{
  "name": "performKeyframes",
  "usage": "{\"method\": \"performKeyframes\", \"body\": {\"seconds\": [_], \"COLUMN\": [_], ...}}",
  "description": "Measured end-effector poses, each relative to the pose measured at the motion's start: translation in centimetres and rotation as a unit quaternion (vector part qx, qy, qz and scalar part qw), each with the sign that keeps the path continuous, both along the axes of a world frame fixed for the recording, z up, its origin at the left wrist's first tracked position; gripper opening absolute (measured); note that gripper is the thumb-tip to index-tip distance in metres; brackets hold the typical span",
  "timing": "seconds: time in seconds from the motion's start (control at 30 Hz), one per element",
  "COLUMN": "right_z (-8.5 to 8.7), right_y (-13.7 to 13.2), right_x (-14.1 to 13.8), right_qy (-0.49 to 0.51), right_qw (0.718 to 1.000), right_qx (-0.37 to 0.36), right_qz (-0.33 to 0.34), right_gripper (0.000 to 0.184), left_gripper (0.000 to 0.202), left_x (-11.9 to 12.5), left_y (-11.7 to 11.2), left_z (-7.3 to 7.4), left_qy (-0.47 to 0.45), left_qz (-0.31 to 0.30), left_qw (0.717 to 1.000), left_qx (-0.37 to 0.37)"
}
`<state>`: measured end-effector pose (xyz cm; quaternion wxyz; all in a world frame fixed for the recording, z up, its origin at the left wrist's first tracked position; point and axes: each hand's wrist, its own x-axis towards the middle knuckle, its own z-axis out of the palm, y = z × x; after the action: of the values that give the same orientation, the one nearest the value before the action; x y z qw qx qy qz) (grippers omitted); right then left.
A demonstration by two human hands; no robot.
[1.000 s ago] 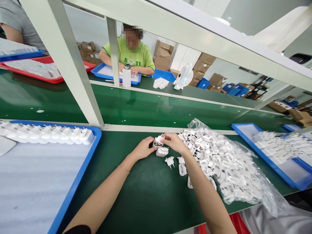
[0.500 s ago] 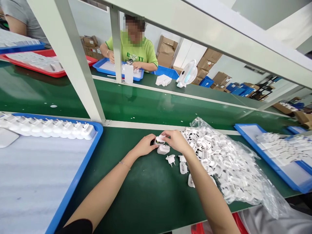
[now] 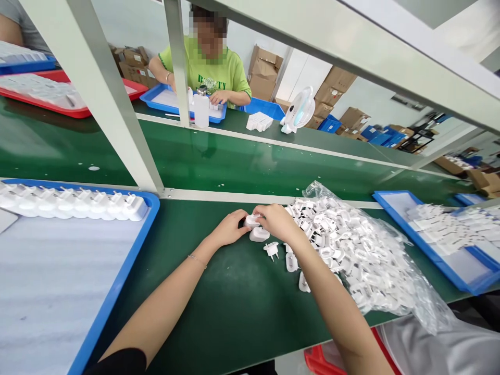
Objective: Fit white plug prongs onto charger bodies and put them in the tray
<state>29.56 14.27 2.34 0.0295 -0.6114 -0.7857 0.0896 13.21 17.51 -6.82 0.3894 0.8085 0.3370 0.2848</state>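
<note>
My left hand (image 3: 228, 228) and my right hand (image 3: 275, 221) meet over the green bench, fingers pinched together round one small white plug adapter (image 3: 251, 221). A second white adapter body (image 3: 259, 235) lies on the bench just below them. A loose white pin piece (image 3: 272, 250) and two more white parts (image 3: 291, 262) lie by my right forearm. A clear plastic bag (image 3: 367, 258) heaped with white plug parts spreads out to the right of my right hand.
A blue tray (image 3: 117, 291) at left holds a row of finished white adapters (image 3: 78, 204) on white foam. Another blue tray (image 3: 437, 250) with white parts sits at right. A white frame post (image 3: 117, 114) rises ahead. Across the conveyor a person in green (image 3: 213, 73) works at a blue tray, near a small fan (image 3: 299, 112).
My hands have closed tighter on the adapter, the piece in my right fingers now pressed down onto it. The view has shifted slightly; the person opposite moved their hands.
</note>
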Motion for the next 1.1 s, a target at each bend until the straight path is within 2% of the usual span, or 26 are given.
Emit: {"method": "performKeyframes", "body": {"seconds": [0.2,0.3,0.47,0.73,0.87,0.93,0.97,1.03,1.1], "right_z": [1.4,2.0,2.5,2.3,2.3,1.9,1.5,0.6,-0.6], "right_y": [0.4,0.7,0.9,1.0,1.1,0.7,0.3,-1.0,-2.6], "right_x": [-1.2,-2.0,-3.2,-4.0,-1.2,0.8,1.7,2.8,2.6], "right_qy": [-0.088,-0.116,-0.13,-0.073,-0.009,0.096,0.194,0.376,0.46], "right_qw": [0.996,0.992,0.99,0.996,0.997,0.994,0.981,0.918,0.857], "right_qx": [-0.022,-0.038,-0.059,-0.056,-0.066,-0.05,-0.022,0.062,0.155], "right_qz": [0.018,0.024,0.018,0.001,0.034,0.02,-0.015,-0.113,-0.173], "right_gripper": [0.022,0.023,0.024,0.02,0.012,0.021,0.026,0.033,0.032], "left_gripper": [0.023,0.027,0.023,0.031,0.027,0.03,0.032,0.038,0.047], "left_x": [-0.1,-0.2,0.4,0.9,0.4,0.1,-0.1,-0.3,-0.6], "left_y": [-0.1,-0.2,0.0,0.1,0.2,0.3,0.4,0.6,0.6], "left_z": [0.5,0.8,0.7,0.5,0.4,0.2,0.2,0.1,0.3], "left_qy": [0.007,-0.027,-0.051,-0.059,-0.068,-0.081,-0.095,-0.161,-0.242], "left_qz": [-0.005,-0.017,0.008,0.011,-0.001,0.013,0.023,0.046,0.06], "left_qw": [1.0,0.998,0.993,0.993,0.991,0.989,0.987,0.971,0.942], "left_qx": [-0.013,-0.055,-0.109,-0.104,-0.115,-0.123,-0.128,-0.171,-0.225]}}
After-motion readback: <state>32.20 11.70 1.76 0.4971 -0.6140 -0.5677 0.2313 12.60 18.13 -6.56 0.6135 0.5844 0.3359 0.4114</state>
